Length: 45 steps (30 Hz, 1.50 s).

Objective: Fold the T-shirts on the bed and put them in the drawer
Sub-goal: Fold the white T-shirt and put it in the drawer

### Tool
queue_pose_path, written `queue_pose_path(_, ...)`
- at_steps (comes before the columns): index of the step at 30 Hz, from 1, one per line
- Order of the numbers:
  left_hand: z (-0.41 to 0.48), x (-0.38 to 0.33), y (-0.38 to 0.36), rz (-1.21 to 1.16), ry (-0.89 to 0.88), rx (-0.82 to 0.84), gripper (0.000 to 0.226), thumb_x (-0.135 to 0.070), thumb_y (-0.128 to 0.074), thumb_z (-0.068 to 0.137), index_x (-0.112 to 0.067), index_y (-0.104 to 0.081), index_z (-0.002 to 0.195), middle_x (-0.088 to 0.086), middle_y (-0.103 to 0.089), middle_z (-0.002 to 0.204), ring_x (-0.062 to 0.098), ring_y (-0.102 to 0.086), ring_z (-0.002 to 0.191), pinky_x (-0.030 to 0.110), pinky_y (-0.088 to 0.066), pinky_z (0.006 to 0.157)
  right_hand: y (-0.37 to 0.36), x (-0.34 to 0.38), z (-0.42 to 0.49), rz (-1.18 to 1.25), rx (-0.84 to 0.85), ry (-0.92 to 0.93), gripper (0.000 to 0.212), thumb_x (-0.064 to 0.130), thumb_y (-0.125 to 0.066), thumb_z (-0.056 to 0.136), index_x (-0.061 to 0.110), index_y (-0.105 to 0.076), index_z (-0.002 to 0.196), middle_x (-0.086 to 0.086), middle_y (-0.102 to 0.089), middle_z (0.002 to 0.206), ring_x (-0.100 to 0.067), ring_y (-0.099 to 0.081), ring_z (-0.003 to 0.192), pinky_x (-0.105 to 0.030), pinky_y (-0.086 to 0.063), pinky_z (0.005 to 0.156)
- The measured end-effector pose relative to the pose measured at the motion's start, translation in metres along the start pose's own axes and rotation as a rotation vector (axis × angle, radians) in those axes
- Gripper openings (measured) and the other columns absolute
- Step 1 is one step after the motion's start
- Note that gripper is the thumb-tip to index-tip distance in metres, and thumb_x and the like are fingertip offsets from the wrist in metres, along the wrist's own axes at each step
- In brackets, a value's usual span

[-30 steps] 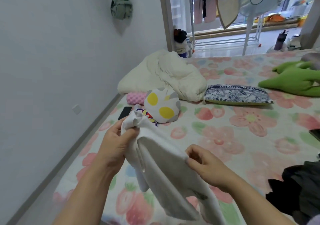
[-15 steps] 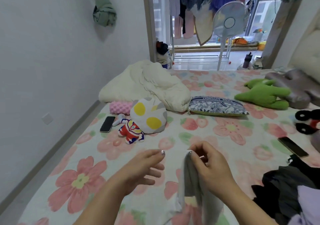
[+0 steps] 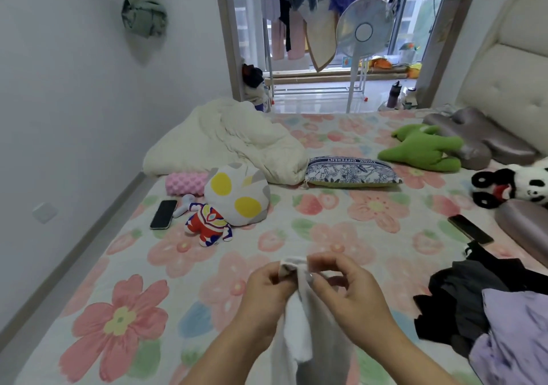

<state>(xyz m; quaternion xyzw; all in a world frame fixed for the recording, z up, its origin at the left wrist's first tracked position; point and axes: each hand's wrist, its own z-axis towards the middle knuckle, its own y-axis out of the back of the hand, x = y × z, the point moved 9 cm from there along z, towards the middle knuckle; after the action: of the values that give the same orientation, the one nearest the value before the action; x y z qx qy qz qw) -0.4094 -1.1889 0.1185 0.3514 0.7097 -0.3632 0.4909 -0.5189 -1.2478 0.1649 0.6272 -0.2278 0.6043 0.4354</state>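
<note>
Close to the camera, a person's left hand (image 3: 265,292) and right hand (image 3: 354,294) meet above the floral bed (image 3: 341,236). Both have curled fingers (image 3: 341,269) pinching the top edge of a pale grey T-shirt (image 3: 299,337), which hangs down between the forearms. A heap of dark and lilac clothes (image 3: 474,310) lies to the right.
</note>
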Motion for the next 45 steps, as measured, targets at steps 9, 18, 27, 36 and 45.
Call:
queue_pose_path(9,0.024,-0.017,0.041,-0.372,0.032,-0.051,0.033,0.009,-0.041,0.087,-0.002,-0.069,0.072,0.014,-0.070,0.068,0.023,-0.069,0.059,0.030,-0.054,0.048,-0.015,-0.062,-0.009,0.088,0.217,-0.371,0.027,0.009,-0.069,0.078,0.025,-0.061,0.099,0.001,-0.063,0.090,-0.003,-0.060,0.068,-0.012,-0.046,0.061)
queue_pose_path(18,0.022,-0.026,0.052,-0.394,-0.019,-0.078,0.023,0.006,-0.043,0.090,-0.002,-0.063,0.083,0.010,-0.071,0.070,0.019,-0.069,0.062,0.028,-0.056,0.052,-0.013,-0.078,0.000,-0.536,0.305,-0.240,0.054,0.044,-0.066,0.075,0.046,-0.037,0.120,0.010,-0.047,0.098,-0.001,-0.046,0.085,-0.016,-0.040,0.074)
queue_pose_path(27,0.023,-0.034,0.054,-0.555,0.023,-0.047,0.020,-0.012,-0.044,0.092,-0.007,-0.063,0.089,0.011,-0.071,0.075,0.021,-0.069,0.065,0.029,-0.057,0.055,-0.039,-0.103,0.004,0.084,0.251,-0.402,0.026,0.006,-0.068,0.074,0.017,-0.057,0.095,0.005,-0.064,0.080,-0.013,-0.059,0.077,-0.026,-0.049,0.074)
queue_pose_path(36,0.018,-0.034,0.107,0.085,-0.017,-0.348,0.063,0.017,-0.039,0.070,-0.019,-0.055,0.120,0.005,-0.057,0.111,0.012,-0.052,0.089,0.024,-0.039,0.060,0.016,-0.015,0.042,-0.075,0.031,0.009,0.025,-0.004,-0.056,0.082,0.020,-0.062,0.078,0.009,-0.063,0.067,0.002,-0.054,0.062,-0.014,-0.039,0.058)
queue_pose_path(45,0.019,-0.072,-0.036,0.322,-0.328,0.343,0.055,-0.006,-0.067,0.068,-0.012,-0.057,0.121,0.007,-0.065,0.115,0.010,-0.059,0.099,0.033,-0.047,0.091,0.003,0.075,0.052,-0.329,0.217,0.369,0.050,-0.008,-0.059,0.077,0.040,-0.053,0.091,0.005,-0.061,0.086,0.007,-0.056,0.063,-0.006,-0.039,0.060)
